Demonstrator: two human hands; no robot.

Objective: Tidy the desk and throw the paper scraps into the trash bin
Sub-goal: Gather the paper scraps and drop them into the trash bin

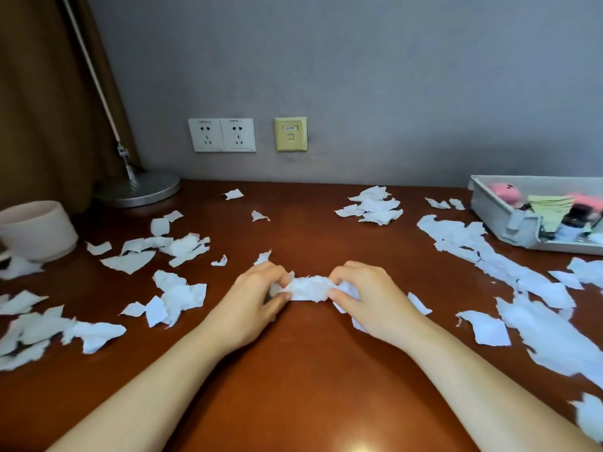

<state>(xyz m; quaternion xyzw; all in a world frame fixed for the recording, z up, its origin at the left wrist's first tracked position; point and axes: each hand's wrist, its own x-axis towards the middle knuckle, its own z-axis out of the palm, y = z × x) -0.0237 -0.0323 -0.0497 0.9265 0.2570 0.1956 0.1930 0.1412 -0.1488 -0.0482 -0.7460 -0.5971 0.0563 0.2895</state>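
Both my hands on one crumpled wad of paper, desk covered in scraps

My left hand [257, 298] and right hand [362, 298] each pinch an end of the white wad [310, 288], fingers curled round it, low over the brown desk [293, 370]. Torn scraps [182, 295] lie scattered out past my left hand, and a longer trail of torn paper [489, 252] runs past my right (way more on that side). Beyond my right hand sits a grey tray [489, 203]; far off to my left, a pale pink round container [36, 230] and a lamp base [140, 189].
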